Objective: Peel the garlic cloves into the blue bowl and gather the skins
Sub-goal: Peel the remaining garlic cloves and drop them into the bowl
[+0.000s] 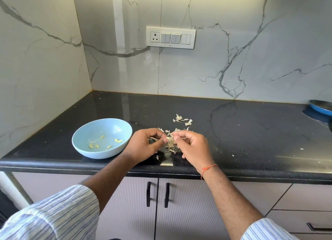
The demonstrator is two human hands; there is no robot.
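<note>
Head view: left hand (pixel 143 145) and right hand (pixel 193 146) meet at frame centre, fingers curled, together pinching one garlic clove (pixel 169 138) above the black countertop (pixel 242 132). Loose garlic skins (pixel 181 121) lie beneath the hands and at 12 o'clock from them. At 9 o'clock of the left hand sits the blue bowl (pixel 86 132), holding peeled cloves (pixel 119 141).
</note>
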